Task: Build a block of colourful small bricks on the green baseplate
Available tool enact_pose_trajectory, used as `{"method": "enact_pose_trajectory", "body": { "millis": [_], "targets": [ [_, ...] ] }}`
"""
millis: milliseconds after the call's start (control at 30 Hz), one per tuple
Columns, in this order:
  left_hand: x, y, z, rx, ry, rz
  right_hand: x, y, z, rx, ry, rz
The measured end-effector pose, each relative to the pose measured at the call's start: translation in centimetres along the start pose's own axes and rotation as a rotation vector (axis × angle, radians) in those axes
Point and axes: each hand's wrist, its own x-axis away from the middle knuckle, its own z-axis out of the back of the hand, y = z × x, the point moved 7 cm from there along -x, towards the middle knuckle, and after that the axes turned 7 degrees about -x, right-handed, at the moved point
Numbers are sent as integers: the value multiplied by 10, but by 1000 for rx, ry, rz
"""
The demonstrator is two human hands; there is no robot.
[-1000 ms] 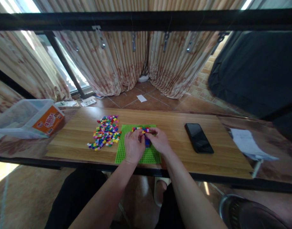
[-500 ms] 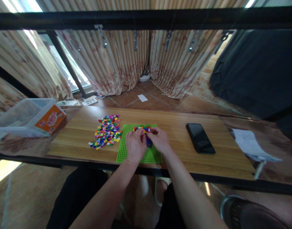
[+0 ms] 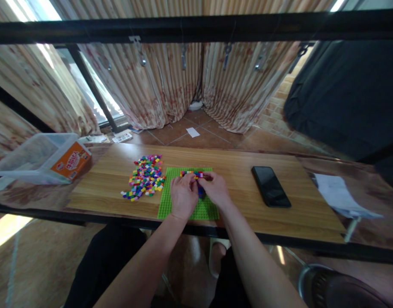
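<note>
Black trousers point(image 3: 106, 256) were worn, and a pale slipper point(image 3: 220, 242) was seen on one foot point(image 3: 218, 253); the left hand point(image 3: 184, 197), right hand point(image 3: 218, 189) and forearms point(image 3: 153, 262) were left bare.

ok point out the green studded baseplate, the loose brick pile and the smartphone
Green studded baseplate point(image 3: 203, 210), head view: bare studs, lower right
Loose brick pile point(image 3: 147, 177), head view: its middle
Smartphone point(image 3: 271, 187), head view: centre of its screen

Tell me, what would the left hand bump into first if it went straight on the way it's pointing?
Probably the row of colourful bricks on the green board, right by the left hand's fingers; they may already touch, as the hand hides any gap.
</note>
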Motion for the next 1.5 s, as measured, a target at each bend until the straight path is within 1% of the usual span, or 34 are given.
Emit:
{"method": "enact_pose_trajectory", "body": {
  "millis": [300, 400, 500, 567, 633, 700, 867, 933, 1067, 1167, 1267, 1400, 1500],
  "targets": [
    [-1, -1, -1, -1, 14, -9, -2, 4, -2, 0, -22, 20],
    [1, 0, 1, 10, 4, -30, -2, 6, -3, 0, -38, 22],
    [7, 1, 5, 52, -14, -81, -2, 8, -2, 9, -44, 33],
    [13, -2, 12, 84, -12, -112, -1, 10, -2, 12, -48, 46],
    [19, -11, 21, 90, 8, -115, 0, 12, -3, 10, -59, 61],
    [26, -28, 32, 59, 34, -87, 0, 13, -3, 14, -68, 72],
    [37, -85, 60, -17, 99, 20, 0, 12, -5, 32, -94, 64],
    [40, -107, 69, -48, 107, 65, 0, 10, -5, 41, -95, 62],
    [45, -140, 82, -139, 97, 153, 2, 7, -3, 61, -92, 71],
    [48, -154, 88, -180, 98, 210, 3, 6, -3, 66, -94, 86],
    [48, -160, 90, -221, 75, 255, 3, 7, -2, 79, -92, 94],
    [45, -161, 90, -302, 14, 240, 2, 8, -3, 80, -98, 102],
    [44, -163, 92, -337, -11, 221, 3, 7, -3, 80, -102, 110]
  ]
}}
